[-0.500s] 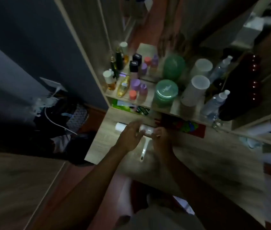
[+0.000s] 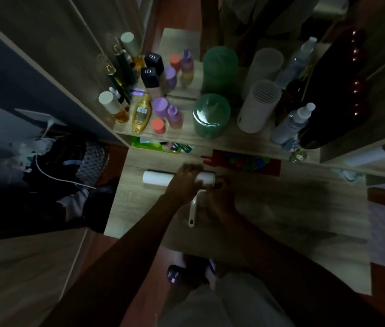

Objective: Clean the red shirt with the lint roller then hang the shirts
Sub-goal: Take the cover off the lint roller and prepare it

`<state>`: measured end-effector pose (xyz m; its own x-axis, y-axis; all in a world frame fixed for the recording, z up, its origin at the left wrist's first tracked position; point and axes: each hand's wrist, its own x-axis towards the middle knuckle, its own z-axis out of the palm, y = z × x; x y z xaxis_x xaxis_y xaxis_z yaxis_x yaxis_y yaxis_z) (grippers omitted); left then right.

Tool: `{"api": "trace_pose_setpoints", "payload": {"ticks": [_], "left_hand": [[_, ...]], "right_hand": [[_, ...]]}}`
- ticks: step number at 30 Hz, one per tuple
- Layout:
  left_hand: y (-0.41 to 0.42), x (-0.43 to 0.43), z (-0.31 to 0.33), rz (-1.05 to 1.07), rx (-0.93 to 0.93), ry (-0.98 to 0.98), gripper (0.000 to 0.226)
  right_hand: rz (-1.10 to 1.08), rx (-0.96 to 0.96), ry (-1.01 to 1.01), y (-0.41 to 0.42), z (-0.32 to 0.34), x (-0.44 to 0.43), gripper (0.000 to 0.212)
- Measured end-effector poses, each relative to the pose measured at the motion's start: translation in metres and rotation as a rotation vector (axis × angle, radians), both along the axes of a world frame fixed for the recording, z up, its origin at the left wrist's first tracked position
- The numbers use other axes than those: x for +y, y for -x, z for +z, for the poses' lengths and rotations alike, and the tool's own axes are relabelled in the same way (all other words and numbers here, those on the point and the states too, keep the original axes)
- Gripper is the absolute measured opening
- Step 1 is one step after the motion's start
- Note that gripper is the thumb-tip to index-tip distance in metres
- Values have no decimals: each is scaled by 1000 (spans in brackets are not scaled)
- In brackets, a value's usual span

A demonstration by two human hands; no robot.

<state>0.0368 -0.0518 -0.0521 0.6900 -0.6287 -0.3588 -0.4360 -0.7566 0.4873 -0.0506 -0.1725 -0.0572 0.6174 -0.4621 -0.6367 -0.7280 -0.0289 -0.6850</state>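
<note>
A white lint roller (image 2: 206,179) lies across the wooden dresser top (image 2: 281,208), its handle (image 2: 193,208) pointing toward me. My left hand (image 2: 183,182) is wrapped over the middle of the roll. The roll's white left end (image 2: 157,177) sticks out past my fingers. My right hand (image 2: 219,199) grips the roller at its right end, beside the handle's neck. No shirt is in view. The room is dim.
A shelf (image 2: 222,140) behind the roller carries several bottles, a green jar (image 2: 211,115), a white cylinder (image 2: 257,106) and a spray bottle (image 2: 291,123). A red packet (image 2: 245,161) lies just beyond my hands. A dark bag with a white cable (image 2: 64,166) sits at left.
Both hands stay on the lint roller in nearly the same spot. My head has moved closer, so the dresser looks larger.
</note>
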Motion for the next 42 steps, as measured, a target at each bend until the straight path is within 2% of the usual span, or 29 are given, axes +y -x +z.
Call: {"api": "trace_pose_setpoints", "payload": {"ticks": [3,6,10,16,20,25,29,35,40,42], "left_hand": [[3,3,1,11,27,-40,52],[13,8,3,70,122,-102,53],[28,17,17,179,117,120,59],[47,32,53,441,158,434,51],[50,43,79,586,199,548,43],[55,46,99,689,98,659,32],[56,46,111,829,64,666,21],[61,58,131,848,109,690,19],[68,69,128,868,149,716,20],[71,74,124,920,152,718,25]], "right_hand": [[25,-1,32,0,1,-3,27],[157,-120,181,2,3,-10,25],[237,-208,166,-2,21,-16,24],[397,-422,167,-12,62,-10,22],[478,-536,253,-17,86,3,23],[564,-621,343,-23,113,15,26],[647,-615,392,-27,122,22,35],[642,-665,389,-25,134,36,26],[622,-566,226,-25,134,46,26],[618,-551,226,-25,129,50,29]]}}
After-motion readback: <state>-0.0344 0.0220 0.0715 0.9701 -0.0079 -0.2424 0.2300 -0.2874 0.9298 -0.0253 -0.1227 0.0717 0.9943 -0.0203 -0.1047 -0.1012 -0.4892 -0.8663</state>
